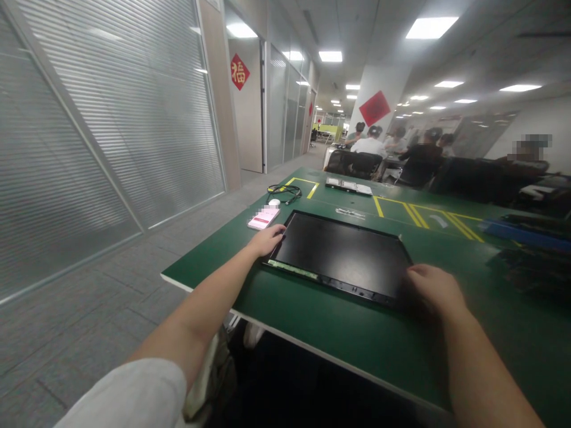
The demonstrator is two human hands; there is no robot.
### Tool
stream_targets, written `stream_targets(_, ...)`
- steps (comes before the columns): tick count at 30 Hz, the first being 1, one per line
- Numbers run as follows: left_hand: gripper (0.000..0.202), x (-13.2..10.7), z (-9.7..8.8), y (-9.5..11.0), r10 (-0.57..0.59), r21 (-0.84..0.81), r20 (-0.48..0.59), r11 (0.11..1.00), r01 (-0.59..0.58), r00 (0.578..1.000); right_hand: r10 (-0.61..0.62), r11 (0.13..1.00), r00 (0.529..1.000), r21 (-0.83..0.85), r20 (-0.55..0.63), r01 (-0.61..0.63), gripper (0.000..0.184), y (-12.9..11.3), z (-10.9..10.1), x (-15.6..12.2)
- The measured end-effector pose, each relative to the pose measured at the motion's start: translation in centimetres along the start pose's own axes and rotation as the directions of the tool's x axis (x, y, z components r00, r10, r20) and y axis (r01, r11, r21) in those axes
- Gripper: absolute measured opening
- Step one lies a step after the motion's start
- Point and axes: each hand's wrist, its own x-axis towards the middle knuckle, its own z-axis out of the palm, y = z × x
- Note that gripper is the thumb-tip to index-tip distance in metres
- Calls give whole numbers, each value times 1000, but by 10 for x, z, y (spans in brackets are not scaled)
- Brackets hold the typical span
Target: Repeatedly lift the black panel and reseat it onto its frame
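Black panel [343, 252] lies between both hands [266, 241]; they grip its opposite edges.

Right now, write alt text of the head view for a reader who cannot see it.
A person's left hand and right hand hold opposite sides of a black screen at a green table. A phone and coiled black cable lie beyond the left hand; people sit in the background.

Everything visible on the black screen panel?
The black screen panel is rectangular, dark with a soft sheen, inside a thin black frame. A pale green strip runs along the left part of its near edge. It faces up, roughly level, over the green table; contact underneath is hidden. The left hand holds its left edge, the right hand its right.
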Motion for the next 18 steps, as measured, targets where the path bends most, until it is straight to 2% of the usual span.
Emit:
stream_targets(5,34,-6,-1,4,-22,-4,14,1000,22,1000,93,996,994,11,63,-94,37,-8,-4,-10)
stream_targets(8,34,-11,-3,7,-16,6,26,1000,16,1000,104,992,993,65,60,-108,37,-2,-2,-11)
stream_targets(12,42,-16,-5,6,5,37,30,999,-6,1000,170,976,984,127,56,-176,31,9,5,-8)
stream_targets(14,43,-19,-3,-3,22,50,30,998,-24,999,177,970,983,164,41,-181,30,12,8,-9)
stream_targets(16,44,-25,3,-20,41,48,8,998,-42,999,169,966,985,190,38,-173,32,12,9,-11)
stream_targets(18,45,-33,12,-45,75,17,-83,997,-74,994,57,974,997,216,52,-67,40,12,11,-16)
